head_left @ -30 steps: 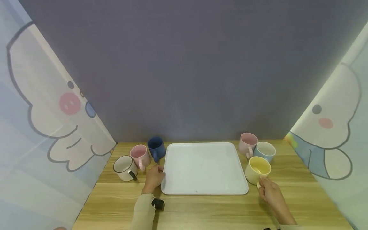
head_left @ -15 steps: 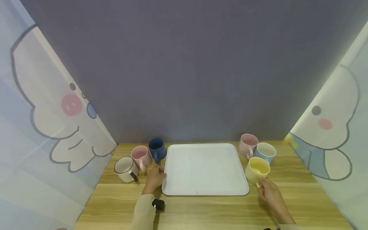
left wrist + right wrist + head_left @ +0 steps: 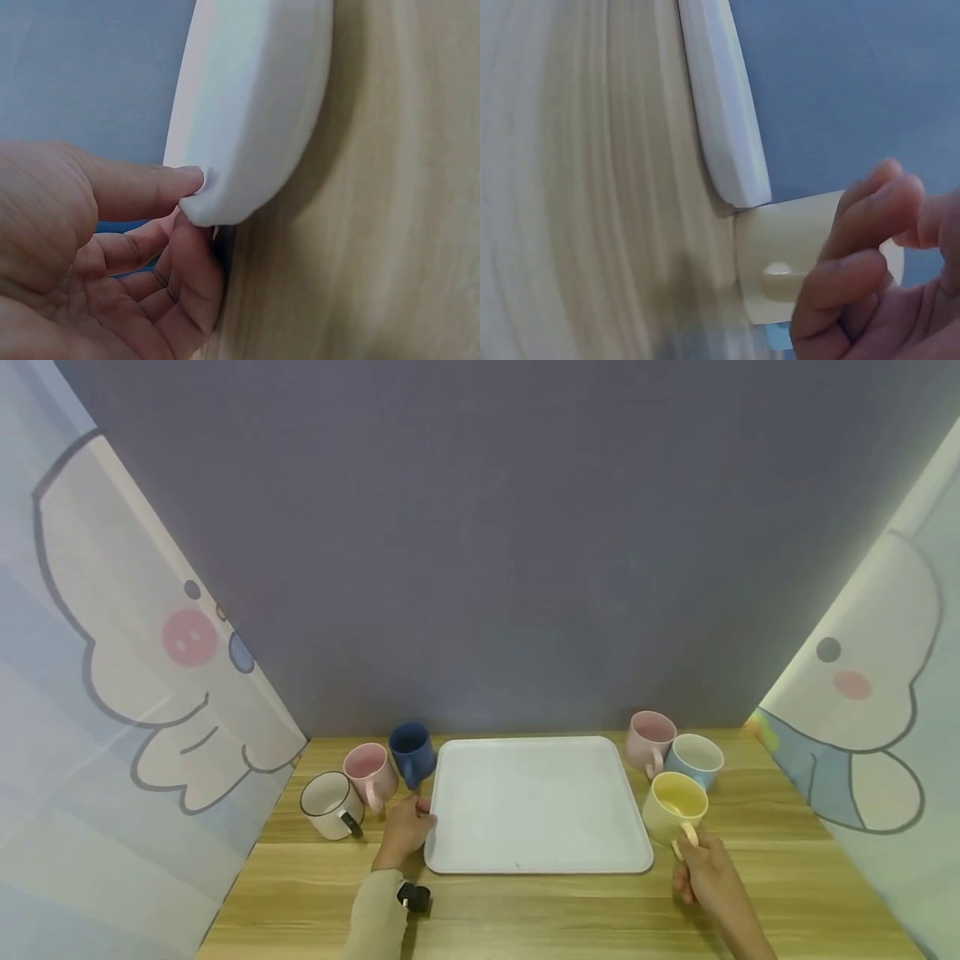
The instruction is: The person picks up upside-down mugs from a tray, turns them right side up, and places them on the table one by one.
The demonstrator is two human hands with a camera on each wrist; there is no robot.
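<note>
My left hand [image 3: 405, 833] pinches the left rim of a white tray [image 3: 540, 806]. In the left wrist view, the thumb lies on top of the tray's rim [image 3: 262, 112] and curled fingers are below it. By the tray's right side stands an upright yellow mug [image 3: 666, 818], its handle facing me. My right hand [image 3: 712, 872] is right at that handle, its fingers loosely bent. In the right wrist view, the handle on the mug [image 3: 810, 225] shows apart from the right hand's fingers [image 3: 855, 232], which partly cover the mug.
Left of the tray stand a blue mug [image 3: 411, 752], a pink mug [image 3: 367, 768] and a white mug with a black rim [image 3: 330, 806]. Behind the yellow mug are another pink mug [image 3: 648, 739] and a blue-and-white mug [image 3: 696, 760]. A dark wall [image 3: 480, 568] rises behind the table.
My right hand has drawn slightly back and down from the yellow mug's handle, which now shows more. The left hand stays at the tray's rim. The whole view has shifted slightly.
</note>
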